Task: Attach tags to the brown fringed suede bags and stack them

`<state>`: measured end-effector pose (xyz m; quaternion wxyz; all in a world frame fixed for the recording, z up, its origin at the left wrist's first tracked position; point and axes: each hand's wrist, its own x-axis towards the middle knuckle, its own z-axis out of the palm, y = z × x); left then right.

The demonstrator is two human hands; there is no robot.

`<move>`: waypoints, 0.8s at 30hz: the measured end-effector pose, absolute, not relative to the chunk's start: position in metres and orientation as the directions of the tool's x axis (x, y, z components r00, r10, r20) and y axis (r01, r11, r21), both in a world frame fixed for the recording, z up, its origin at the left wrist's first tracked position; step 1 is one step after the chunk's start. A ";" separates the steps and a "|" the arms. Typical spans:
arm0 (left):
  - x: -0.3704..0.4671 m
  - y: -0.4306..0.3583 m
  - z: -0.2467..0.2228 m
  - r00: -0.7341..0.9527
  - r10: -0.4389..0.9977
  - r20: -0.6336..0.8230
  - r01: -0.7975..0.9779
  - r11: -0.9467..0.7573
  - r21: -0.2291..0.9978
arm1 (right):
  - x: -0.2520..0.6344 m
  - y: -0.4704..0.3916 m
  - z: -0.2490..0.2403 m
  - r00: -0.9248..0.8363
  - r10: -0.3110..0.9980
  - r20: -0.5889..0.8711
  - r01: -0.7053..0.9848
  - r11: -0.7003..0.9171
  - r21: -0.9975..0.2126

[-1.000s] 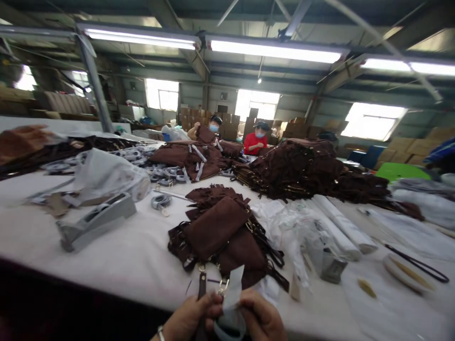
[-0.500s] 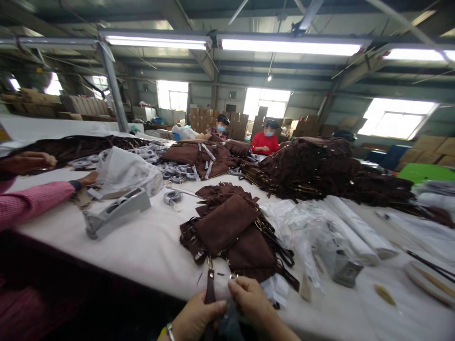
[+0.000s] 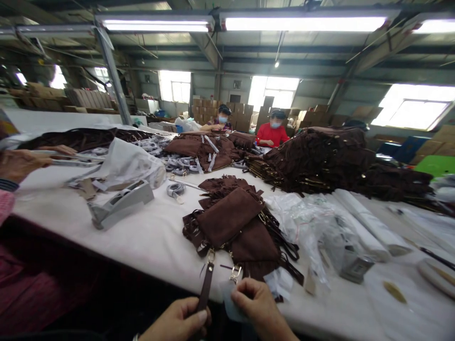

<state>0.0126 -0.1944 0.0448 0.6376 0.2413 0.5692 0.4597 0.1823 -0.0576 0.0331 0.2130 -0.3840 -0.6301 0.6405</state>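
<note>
A dark brown strap (image 3: pixel 205 284) with a gold clasp at its top runs down into my left hand (image 3: pixel 185 317), whose fingers are wrapped round it. To the right, my right hand (image 3: pixel 258 303) pinches a translucent bluish-white wrap (image 3: pixel 229 300) just below a gold clasp (image 3: pixel 235 273). Just beyond both hands, brown fringed bags (image 3: pixel 231 220) lie stacked at the table's front edge, with the strap's clasp touching the lower bag edge.
A grey tape dispenser (image 3: pixel 121 203) and white bag (image 3: pixel 130 161) are left, near another person's hands (image 3: pixel 24 163). Brown bags (image 3: pixel 320 161) are heaped behind. Clear plastic (image 3: pixel 309 225) and white rolls (image 3: pixel 369 222) lie right. Two people (image 3: pixel 272 135) sit across the table.
My hands have moved slightly apart, uncovering more of the right clasp and wrap. The neighbouring person's hands at the left now hold a long grey item. The view has shifted slightly.
</note>
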 end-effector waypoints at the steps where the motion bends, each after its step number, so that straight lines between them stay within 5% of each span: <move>1: 0.009 -0.191 0.053 -0.050 0.880 -0.472 -0.337 0.430 0.838 | 0.182 -0.059 0.032 -0.615 0.758 -0.216 0.193 -0.121 -0.974; 7: -0.001 -0.160 0.081 -0.111 0.900 -0.421 -0.504 0.314 0.805 | 0.185 -0.064 0.024 -0.638 0.745 -0.197 0.188 -0.098 -0.977; 14: 0.009 -0.136 0.080 -0.306 0.884 -0.355 -0.347 0.243 0.906 | 0.186 -0.070 0.022 -0.670 0.706 -0.228 0.248 -0.077 -0.966; 24: 0.014 -0.142 0.070 -0.378 0.852 -0.361 -0.217 0.298 0.930 | 0.183 -0.080 0.021 -0.655 0.697 -0.292 0.182 -0.229 -0.956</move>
